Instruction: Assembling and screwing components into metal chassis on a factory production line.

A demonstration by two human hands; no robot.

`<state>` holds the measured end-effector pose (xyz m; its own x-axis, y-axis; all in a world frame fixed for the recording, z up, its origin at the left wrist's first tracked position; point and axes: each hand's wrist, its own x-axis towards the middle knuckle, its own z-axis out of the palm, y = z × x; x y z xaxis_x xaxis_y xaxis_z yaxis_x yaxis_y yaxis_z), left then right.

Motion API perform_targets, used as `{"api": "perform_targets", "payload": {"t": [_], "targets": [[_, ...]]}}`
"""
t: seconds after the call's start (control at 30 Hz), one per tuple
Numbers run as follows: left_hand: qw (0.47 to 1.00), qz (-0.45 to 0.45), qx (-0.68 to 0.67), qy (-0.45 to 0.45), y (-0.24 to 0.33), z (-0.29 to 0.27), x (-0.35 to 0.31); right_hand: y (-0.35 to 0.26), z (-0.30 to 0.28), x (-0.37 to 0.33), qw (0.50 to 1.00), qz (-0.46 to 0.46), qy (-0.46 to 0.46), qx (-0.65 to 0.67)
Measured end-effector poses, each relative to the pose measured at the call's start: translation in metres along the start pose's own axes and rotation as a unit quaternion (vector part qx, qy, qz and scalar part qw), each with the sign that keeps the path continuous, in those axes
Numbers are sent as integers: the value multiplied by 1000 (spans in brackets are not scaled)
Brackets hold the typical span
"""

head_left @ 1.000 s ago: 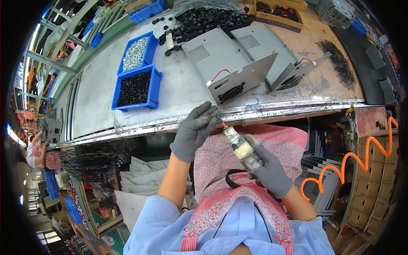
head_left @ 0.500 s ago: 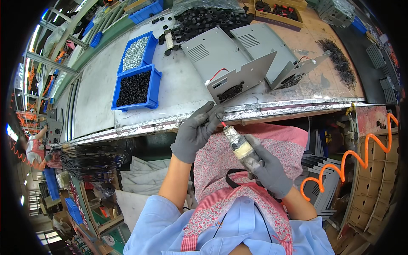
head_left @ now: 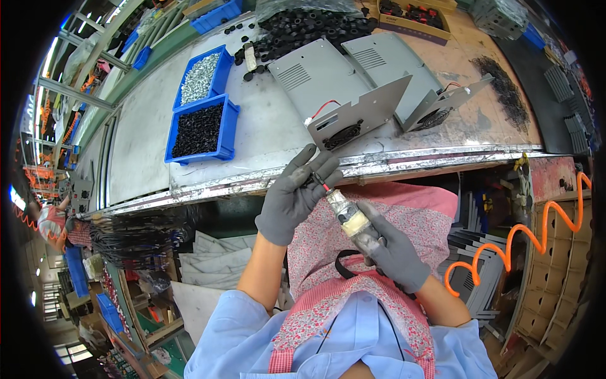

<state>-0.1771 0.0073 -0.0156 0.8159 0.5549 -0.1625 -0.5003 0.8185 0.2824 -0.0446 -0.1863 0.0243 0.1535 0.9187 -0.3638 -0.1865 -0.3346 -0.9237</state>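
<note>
My right hand (head_left: 398, 252), in a grey glove, is wrapped round a pneumatic screwdriver (head_left: 353, 222) with a worn, taped body. Its red-collared bit (head_left: 326, 187) points up and left toward my other hand. My left hand (head_left: 290, 196), gloved too, is turned palm up with thumb and fingers apart. At the bit's tip, between those fingers, sits a small dark piece too small to name. Just beyond, a grey sheet-metal panel (head_left: 322, 79) with vent slots, an upright flange and a black fan (head_left: 343, 134) lies on the workbench (head_left: 265, 126). A similar panel (head_left: 394, 63) is beside it.
Two blue bins stand left on the bench: one of black screws (head_left: 197, 131), one of silver fasteners (head_left: 201, 79). Black caps (head_left: 315, 28) are heaped behind. An orange coiled hose (head_left: 499, 247) hangs right. Another person (head_left: 52, 222) is far left.
My left hand has opened its fingers and turned more palm up around the bit. The screwdriver has shifted slightly left with my right hand.
</note>
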Motion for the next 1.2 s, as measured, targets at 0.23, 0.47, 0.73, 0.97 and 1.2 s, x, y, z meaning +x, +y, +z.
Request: {"api": "perform_targets", "payload": {"t": [0.23,0.47,0.73,0.97,1.2], "targets": [[999,19,-41,19,-6,8,0,1,2,2,1000,-7,-13,-3],[998,-7,-36,57,-6,-10,-3,-11,2,-3,999,30,-12,0],[993,-25,89,76,-16,-14,-10,-10,1,-2,999,16,7,33],[990,-11,130,54,-15,-12,-8,-10,1,-5,999,14,13,32],[989,4,91,115,-9,4,-6,-11,2,-8,1000,11,10,25]]}}
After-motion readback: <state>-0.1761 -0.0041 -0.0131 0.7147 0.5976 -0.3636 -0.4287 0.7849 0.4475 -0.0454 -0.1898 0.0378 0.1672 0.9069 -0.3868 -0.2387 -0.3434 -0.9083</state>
